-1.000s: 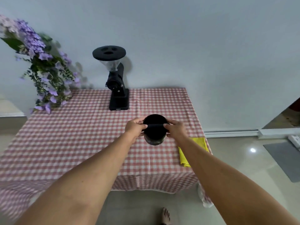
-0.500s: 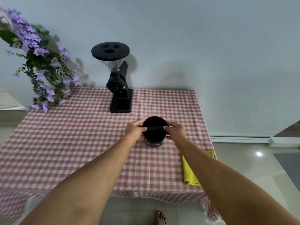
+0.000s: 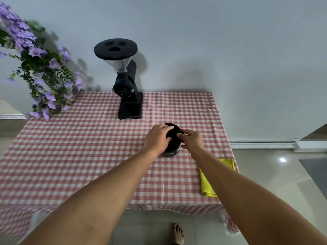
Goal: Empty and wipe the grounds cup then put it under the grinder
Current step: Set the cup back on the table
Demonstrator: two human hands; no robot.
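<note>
Your left hand (image 3: 157,138) is curling over the small black round grounds cup (image 3: 173,140), right hand (image 3: 192,140) pinching its three-o'clock wall; seemingly light, rigid, slick, so grip the walls.

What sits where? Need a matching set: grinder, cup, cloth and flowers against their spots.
1 grinder
2 cup
3 cloth
4 flowers

A near right edge of the table
B held between left hand and right hand
C far left corner
D middle of the far edge

Pairs: 1-D, 2-B, 3-A, 4-C
</note>
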